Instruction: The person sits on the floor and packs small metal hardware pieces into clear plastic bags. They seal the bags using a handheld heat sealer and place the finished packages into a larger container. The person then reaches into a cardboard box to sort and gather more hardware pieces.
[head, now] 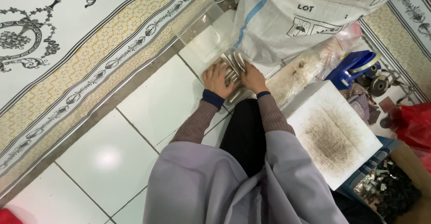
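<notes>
My left hand (216, 79) and my right hand (252, 77) are close together at the mouth of a clear plastic bag (204, 38) lying on the white tiled floor. Between them they grip a bundle of several short metal tubes (234, 69), silver-grey and roughly parallel, with the ends pointing into the bag. The fingers of both hands curl around the bundle. The far part of the bag looks flat. My brown striped sleeves and grey garment fill the lower middle of the view.
A large white woven sack (310, 13) stands just behind the hands. To the right lie a stained white board (334, 132), a blue tape dispenser (352, 67), a red bag (415, 123) and a box of small metal pieces (386, 188). A patterned carpet (67, 49) covers the left.
</notes>
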